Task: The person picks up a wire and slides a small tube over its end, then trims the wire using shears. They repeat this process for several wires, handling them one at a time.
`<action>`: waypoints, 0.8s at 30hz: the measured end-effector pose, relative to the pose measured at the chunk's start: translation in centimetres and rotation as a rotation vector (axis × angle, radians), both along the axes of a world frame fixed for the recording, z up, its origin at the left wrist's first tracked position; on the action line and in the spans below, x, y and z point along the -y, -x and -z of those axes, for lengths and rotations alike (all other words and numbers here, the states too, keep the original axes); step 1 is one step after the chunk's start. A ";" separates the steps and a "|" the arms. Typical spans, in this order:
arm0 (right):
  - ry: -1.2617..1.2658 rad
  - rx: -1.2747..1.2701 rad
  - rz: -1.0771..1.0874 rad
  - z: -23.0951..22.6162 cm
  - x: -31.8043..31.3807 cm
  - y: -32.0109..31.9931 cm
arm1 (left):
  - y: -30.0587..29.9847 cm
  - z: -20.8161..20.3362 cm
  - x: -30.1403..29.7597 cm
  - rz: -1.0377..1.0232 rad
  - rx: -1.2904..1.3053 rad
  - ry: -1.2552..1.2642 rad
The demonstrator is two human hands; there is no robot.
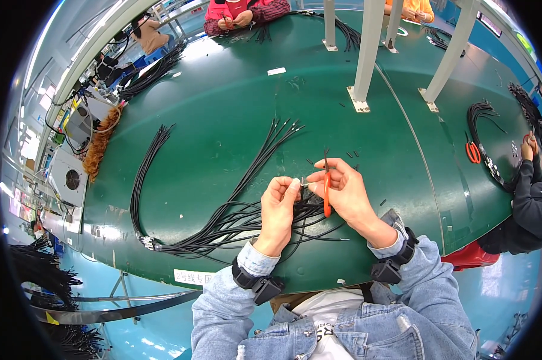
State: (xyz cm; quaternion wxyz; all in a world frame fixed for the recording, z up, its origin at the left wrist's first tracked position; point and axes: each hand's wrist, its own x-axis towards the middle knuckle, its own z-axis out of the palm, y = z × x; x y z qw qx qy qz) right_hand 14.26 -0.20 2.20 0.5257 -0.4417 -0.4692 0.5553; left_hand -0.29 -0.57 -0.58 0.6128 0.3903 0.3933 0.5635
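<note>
My left hand [277, 211] is closed in a pinch on the end of a black cable, whose thin pale tip [305, 184] sticks out toward the other hand. In my right hand [354, 201] is a pair of red-handled scissors [327, 197], its dark blades pointing away from me. The thumb and fingertips of that hand come close to the cable tip; whether they touch it is hard to see. Beneath both hands spreads a bundle of black cables [208, 233], fanned out at the right and gathered at a silvery-white band [147, 242] on the left.
Short black tube pieces [351, 152] lie scattered beyond my hands on the green table [223, 102]. Grey posts [367, 54] rise from it at upper right. Co-workers sit at the far side and right edge, near more cable bundles [478, 117] and red scissors [473, 151].
</note>
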 end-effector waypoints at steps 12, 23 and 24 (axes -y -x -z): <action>-0.027 -0.055 -0.051 0.8 0.2 0.0 | -0.6 -1.5 0.3 0.052 -0.099 0.013; -0.054 -0.007 -0.020 0.5 0.1 -0.2 | 0.6 -0.7 -0.1 0.042 -0.203 0.028; -0.062 -0.005 -0.009 0.5 0.1 -0.2 | 0.9 -0.6 -0.3 0.041 -0.204 0.028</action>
